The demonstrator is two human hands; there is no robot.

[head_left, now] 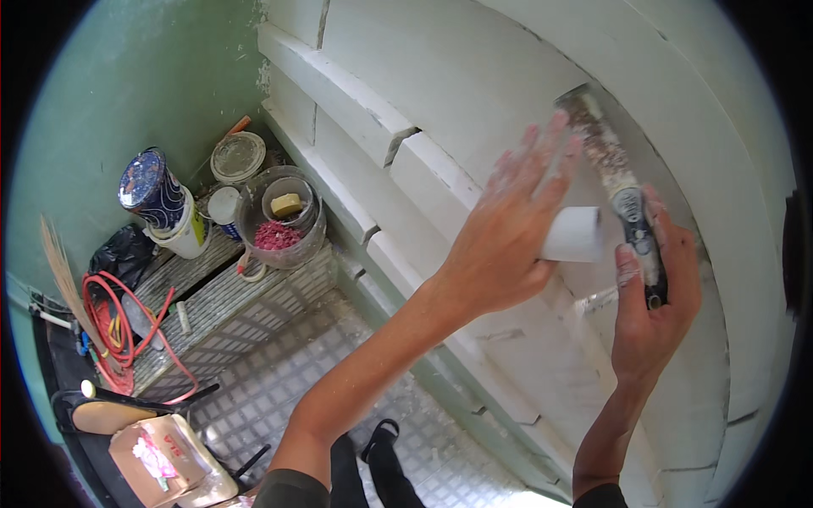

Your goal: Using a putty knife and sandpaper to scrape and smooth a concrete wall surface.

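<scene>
Scraper, blade caked with plaster, lies flat against the white wall near its upper right, the right hand clenched round the dark handle so the blade bears on the surface at a shallow angle. Left hand is spread, fingers released and straight, the thumb pinning a white roll against the palm just beside the scraper. Buckets, a paint can and a red hose sit on the floor by the green wall, well apart from the work.
</scene>
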